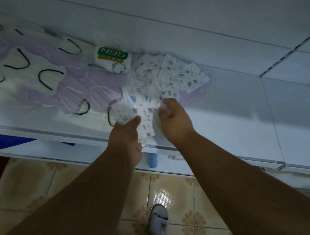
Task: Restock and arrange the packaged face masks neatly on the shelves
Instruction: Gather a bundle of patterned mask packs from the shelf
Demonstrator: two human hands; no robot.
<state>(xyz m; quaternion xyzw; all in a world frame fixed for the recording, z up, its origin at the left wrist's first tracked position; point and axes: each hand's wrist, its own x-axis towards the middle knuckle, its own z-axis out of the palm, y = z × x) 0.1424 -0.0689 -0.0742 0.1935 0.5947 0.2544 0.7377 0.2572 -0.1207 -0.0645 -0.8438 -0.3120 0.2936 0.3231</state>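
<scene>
On white shelf [222, 98], both hands [174, 119] gripping printed mask packets [144, 107], beside pack labelled N95 [113, 55]

a shop: white display shelf [222, 98] of packaged masks [175, 70]

We count one white packet with a green N95 label [112, 56]; right of it, some five blue-patterned white packaged masks [179, 71]; two hands.
</scene>
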